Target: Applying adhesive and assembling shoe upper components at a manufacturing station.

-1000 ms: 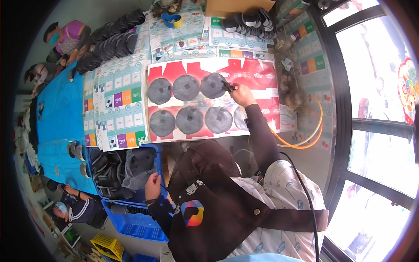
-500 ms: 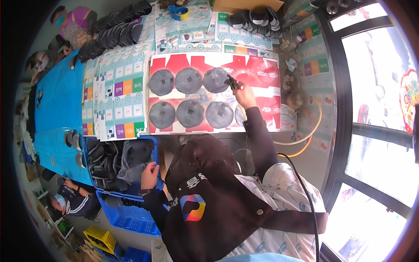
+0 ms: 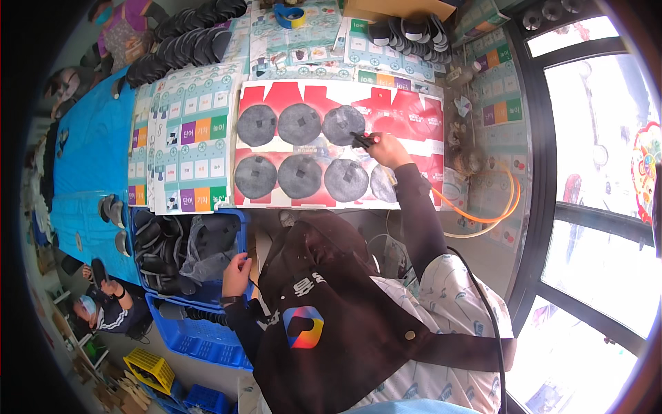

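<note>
My right hand (image 3: 390, 151) is closed round a small black spray gun (image 3: 363, 140), held over the red and white printed card sheet (image 3: 415, 105). Its nozzle is close to the lower right edge of a dark grey disc (image 3: 343, 124) at the right end of the far row. Several such discs lie in two rows, each with a small darker square on it; my right forearm partly covers a paler near-row disc (image 3: 381, 185). My left hand (image 3: 236, 277) hangs beside the blue crate (image 3: 241, 222), fingers loosely bent, with nothing visible in them.
Black curved pieces and clear plastic fill the crate; another blue crate (image 3: 200, 339) is nearer me. Orange and pale hoses (image 3: 476, 210) loop at the right. Blue tape (image 3: 288, 15) and stacked black pieces (image 3: 183, 58) lie at the back. A person (image 3: 114, 307) sits at left.
My right hand and the spray gun have moved slightly nearer me and to the right, from over the disc to its lower right edge. The seated person at left has raised a dark piece.
</note>
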Motion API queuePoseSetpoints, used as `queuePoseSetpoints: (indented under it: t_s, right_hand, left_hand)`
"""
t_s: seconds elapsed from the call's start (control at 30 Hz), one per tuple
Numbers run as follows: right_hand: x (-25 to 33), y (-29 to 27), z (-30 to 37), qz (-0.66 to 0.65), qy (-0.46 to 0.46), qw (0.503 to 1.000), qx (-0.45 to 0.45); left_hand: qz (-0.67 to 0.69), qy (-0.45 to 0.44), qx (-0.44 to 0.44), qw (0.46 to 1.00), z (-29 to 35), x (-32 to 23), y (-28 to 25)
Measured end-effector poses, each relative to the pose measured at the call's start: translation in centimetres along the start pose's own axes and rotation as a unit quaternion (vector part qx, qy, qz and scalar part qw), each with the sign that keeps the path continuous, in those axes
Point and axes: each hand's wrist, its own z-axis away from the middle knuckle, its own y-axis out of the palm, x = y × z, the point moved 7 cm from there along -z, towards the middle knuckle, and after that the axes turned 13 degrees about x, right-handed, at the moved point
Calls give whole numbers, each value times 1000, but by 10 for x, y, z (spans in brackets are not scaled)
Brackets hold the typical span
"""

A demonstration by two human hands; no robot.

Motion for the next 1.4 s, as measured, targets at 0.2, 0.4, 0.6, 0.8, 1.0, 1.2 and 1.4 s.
queuePoseSetpoints:
  t_s: [0.2, 0.4, 0.6, 0.8, 1.0, 1.2, 1.4]
  right_hand:
    - [-3, -24, 12, -29, 14, 998, -45]
    - [-21, -26, 17, 25, 32, 998, -40]
    - [-36, -4, 16, 47, 4, 999, -12]
    - [-44, -27, 34, -88, 79, 985, -130]
    - [-93, 2, 63, -78, 64, 983, -153]
    - [-209, 8, 152, 86, 209, 942, -247]
    - [-272, 19, 182, 182, 237, 910, -287]
  left_hand:
    - [-4, -3, 1, 1000, -3, 3, 5]
    - [7, 0, 8, 1000, -6, -16, 8]
    - [-16, -10, 5, 1000, -4, -23, 7]
    - [11, 62, 45, 997, -44, -45, 13]
    - [-64, 18, 33, 997, -22, 3, 7]
    - [-84, 71, 166, 980, -74, -22, 30]
    - [-157, 156, 162, 962, -122, -119, 23]
